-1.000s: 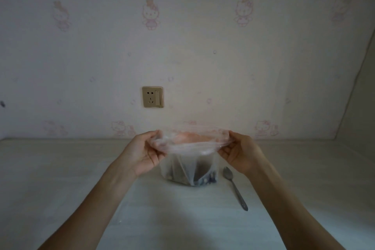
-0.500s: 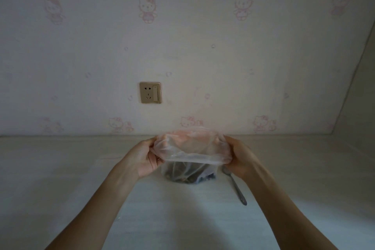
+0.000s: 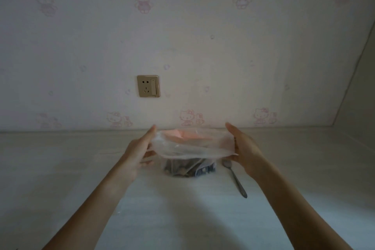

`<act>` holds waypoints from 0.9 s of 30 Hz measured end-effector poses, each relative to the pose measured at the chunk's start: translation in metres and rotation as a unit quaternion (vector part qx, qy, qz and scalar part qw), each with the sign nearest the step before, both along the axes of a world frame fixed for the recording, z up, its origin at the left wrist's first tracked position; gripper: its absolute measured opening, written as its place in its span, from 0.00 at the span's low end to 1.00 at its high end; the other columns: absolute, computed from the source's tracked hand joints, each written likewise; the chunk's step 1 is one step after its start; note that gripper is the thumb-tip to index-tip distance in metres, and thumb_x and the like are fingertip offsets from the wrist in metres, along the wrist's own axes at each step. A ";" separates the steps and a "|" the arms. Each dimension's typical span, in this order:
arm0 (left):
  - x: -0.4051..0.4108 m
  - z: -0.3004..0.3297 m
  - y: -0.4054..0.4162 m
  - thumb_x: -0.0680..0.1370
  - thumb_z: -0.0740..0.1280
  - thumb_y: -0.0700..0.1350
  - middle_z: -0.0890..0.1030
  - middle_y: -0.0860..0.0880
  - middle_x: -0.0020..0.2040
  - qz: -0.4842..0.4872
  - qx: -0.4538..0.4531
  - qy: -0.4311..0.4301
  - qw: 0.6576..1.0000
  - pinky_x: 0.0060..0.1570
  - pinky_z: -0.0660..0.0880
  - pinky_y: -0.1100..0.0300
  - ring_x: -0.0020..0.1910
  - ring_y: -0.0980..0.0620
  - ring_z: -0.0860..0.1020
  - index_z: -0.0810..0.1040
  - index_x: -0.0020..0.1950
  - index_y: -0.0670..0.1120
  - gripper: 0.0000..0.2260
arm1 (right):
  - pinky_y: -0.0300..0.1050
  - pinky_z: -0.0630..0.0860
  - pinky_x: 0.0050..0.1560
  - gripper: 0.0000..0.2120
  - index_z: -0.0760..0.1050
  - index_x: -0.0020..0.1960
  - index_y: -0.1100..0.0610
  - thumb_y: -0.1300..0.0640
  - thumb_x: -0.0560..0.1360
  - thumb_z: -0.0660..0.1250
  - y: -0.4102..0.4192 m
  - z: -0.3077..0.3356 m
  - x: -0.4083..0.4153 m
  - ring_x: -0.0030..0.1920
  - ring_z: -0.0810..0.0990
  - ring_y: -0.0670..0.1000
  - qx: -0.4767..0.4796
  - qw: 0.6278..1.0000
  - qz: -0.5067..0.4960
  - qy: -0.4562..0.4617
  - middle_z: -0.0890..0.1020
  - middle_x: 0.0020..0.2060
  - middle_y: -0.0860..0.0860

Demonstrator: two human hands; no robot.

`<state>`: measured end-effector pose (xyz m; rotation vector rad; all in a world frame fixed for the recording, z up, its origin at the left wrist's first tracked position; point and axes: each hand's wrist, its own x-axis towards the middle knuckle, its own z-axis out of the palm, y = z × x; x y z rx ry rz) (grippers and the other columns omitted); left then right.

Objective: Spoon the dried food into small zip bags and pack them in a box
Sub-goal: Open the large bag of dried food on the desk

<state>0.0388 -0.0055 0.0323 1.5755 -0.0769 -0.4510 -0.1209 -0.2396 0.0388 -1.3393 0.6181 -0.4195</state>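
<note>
Holding the scene dead centre, both hands are up at the mouth of the clear plastic bag (image 3: 194, 148), one on each side. The left hand (image 3: 140, 148) sits at the bag's left edge with its fingers fairly straight and pointing away, thumb side up against the plastic. The right hand (image 3: 242, 146) mirrors it on the right edge, fingers stretched forward, the folded rim of the bag lying over the palm side. Whether either thumb actually pinches the film, I cannot tell; the plastic hides that contact. The bag's top is spread wide and flat between them, and something pink (image 3: 182, 135) shows through the open top at the back. Down below, the dried food (image 3: 188, 168) sits dark and lumpy in the bottom of the bag, resting on the pale tabletop (image 3: 81, 168). Just to the right of it lies a metal spoon (image 3: 234, 177), bowl toward the wall, handle angled toward the camera, apart from the right hand. Behind everything, cartoon-cat wallpaper (image 3: 203, 46) and a brass-coloured wall socket (image 3: 148, 86) left of centre. The light is dim.
</note>
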 end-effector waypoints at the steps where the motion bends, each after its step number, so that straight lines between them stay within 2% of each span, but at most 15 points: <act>1: -0.001 0.003 0.004 0.74 0.69 0.71 0.84 0.49 0.45 0.020 0.050 -0.067 0.996 0.44 0.77 0.54 0.47 0.47 0.84 0.82 0.48 0.49 0.25 | 0.58 0.84 0.55 0.28 0.82 0.53 0.62 0.36 0.72 0.74 0.000 0.003 -0.003 0.49 0.86 0.57 -0.065 0.998 -0.009 0.016 0.87 0.47 0.60; 3: -0.004 0.007 0.009 0.71 0.69 0.74 0.83 0.50 0.42 0.035 0.131 -0.169 0.976 0.42 0.74 0.54 0.45 0.47 0.83 0.80 0.44 0.47 0.28 | 0.58 0.84 0.49 0.34 0.82 0.51 0.67 0.35 0.67 0.77 0.000 0.004 -0.007 0.44 0.84 0.55 -0.188 0.981 0.005 0.053 0.85 0.41 0.62; 4: -0.005 0.008 0.010 0.72 0.71 0.72 0.83 0.50 0.41 0.031 0.167 -0.199 0.965 0.43 0.73 0.55 0.44 0.47 0.82 0.80 0.43 0.48 0.27 | 0.54 0.83 0.46 0.32 0.81 0.50 0.67 0.37 0.68 0.78 0.000 0.003 -0.007 0.41 0.83 0.55 -0.243 0.967 0.018 0.075 0.84 0.38 0.58; 7: -0.012 0.012 0.011 0.76 0.74 0.62 0.84 0.52 0.40 -0.021 0.197 -0.205 0.959 0.35 0.73 0.61 0.39 0.53 0.83 0.83 0.43 0.48 0.16 | 0.44 0.76 0.39 0.13 0.79 0.39 0.54 0.45 0.75 0.74 -0.003 -0.001 -0.003 0.39 0.82 0.53 -0.404 0.901 -0.013 0.156 0.82 0.34 0.48; 8: -0.014 0.013 0.011 0.77 0.74 0.58 0.85 0.53 0.41 -0.037 0.191 -0.198 0.961 0.32 0.73 0.62 0.36 0.55 0.83 0.84 0.44 0.48 0.13 | 0.43 0.73 0.37 0.14 0.79 0.37 0.54 0.47 0.77 0.71 -0.004 -0.002 -0.002 0.37 0.80 0.52 -0.438 0.880 -0.032 0.181 0.80 0.32 0.47; 10: -0.016 0.015 0.010 0.80 0.72 0.49 0.87 0.50 0.42 -0.052 0.167 -0.190 0.966 0.29 0.77 0.62 0.34 0.55 0.84 0.86 0.47 0.47 0.07 | 0.43 0.74 0.38 0.18 0.82 0.39 0.58 0.47 0.80 0.66 -0.005 -0.005 0.002 0.34 0.79 0.52 -0.447 0.869 -0.051 0.207 0.81 0.33 0.51; 12: -0.017 0.014 0.008 0.82 0.69 0.41 0.87 0.45 0.42 -0.064 0.097 -0.148 0.982 0.30 0.80 0.60 0.34 0.53 0.85 0.86 0.48 0.43 0.07 | 0.47 0.80 0.38 0.20 0.83 0.38 0.61 0.49 0.81 0.65 -0.003 -0.008 0.003 0.31 0.82 0.54 -0.396 0.899 -0.050 0.181 0.84 0.31 0.56; 14: -0.016 0.012 0.008 0.83 0.67 0.38 0.86 0.41 0.45 -0.070 0.014 -0.079 0.994 0.33 0.84 0.58 0.37 0.50 0.86 0.85 0.51 0.41 0.06 | 0.49 0.81 0.34 0.18 0.82 0.35 0.63 0.55 0.80 0.68 0.001 -0.010 0.002 0.25 0.81 0.53 -0.267 0.957 -0.060 0.094 0.83 0.27 0.57; 15: -0.015 0.011 0.009 0.83 0.66 0.37 0.86 0.40 0.47 -0.069 -0.031 -0.030 0.997 0.35 0.85 0.56 0.39 0.48 0.87 0.84 0.53 0.41 0.06 | 0.50 0.81 0.36 0.16 0.82 0.35 0.64 0.58 0.80 0.70 0.002 -0.010 0.001 0.27 0.81 0.55 -0.182 0.980 -0.068 0.048 0.83 0.28 0.59; 17: -0.011 0.007 0.011 0.84 0.64 0.36 0.87 0.39 0.48 -0.066 -0.130 0.089 0.985 0.35 0.85 0.52 0.42 0.44 0.87 0.82 0.55 0.40 0.06 | 0.53 0.75 0.40 0.11 0.81 0.38 0.67 0.64 0.78 0.71 0.004 -0.011 -0.002 0.34 0.76 0.59 -0.035 0.997 -0.063 -0.017 0.80 0.35 0.63; 19: -0.012 0.004 0.011 0.84 0.63 0.37 0.87 0.38 0.46 -0.059 -0.217 0.193 0.955 0.33 0.85 0.49 0.41 0.43 0.88 0.81 0.55 0.36 0.08 | 0.53 0.73 0.40 0.06 0.80 0.42 0.69 0.67 0.77 0.70 0.007 -0.014 -0.004 0.37 0.75 0.60 0.066 0.996 -0.045 -0.046 0.79 0.40 0.64; 21: -0.014 0.000 0.008 0.85 0.61 0.38 0.87 0.36 0.44 -0.048 -0.277 0.250 0.927 0.30 0.84 0.47 0.39 0.41 0.88 0.81 0.53 0.34 0.11 | 0.51 0.81 0.42 0.04 0.80 0.50 0.70 0.69 0.78 0.68 0.011 -0.016 -0.003 0.38 0.81 0.58 0.153 0.985 -0.028 -0.071 0.82 0.42 0.64; 23: -0.018 -0.004 0.004 0.86 0.59 0.39 0.87 0.36 0.43 -0.043 -0.310 0.271 0.911 0.28 0.83 0.47 0.37 0.40 0.88 0.81 0.51 0.33 0.13 | 0.46 0.84 0.38 0.06 0.78 0.54 0.70 0.69 0.81 0.64 0.016 -0.016 -0.002 0.38 0.84 0.56 0.233 0.967 -0.003 -0.103 0.85 0.42 0.62; 27: -0.021 -0.004 -0.004 0.86 0.59 0.39 0.86 0.39 0.38 -0.028 -0.335 0.281 0.899 0.25 0.82 0.50 0.32 0.44 0.87 0.80 0.50 0.33 0.13 | 0.42 0.83 0.34 0.10 0.79 0.49 0.68 0.69 0.83 0.59 0.016 -0.017 0.003 0.31 0.86 0.52 0.322 0.936 0.018 -0.143 0.86 0.35 0.58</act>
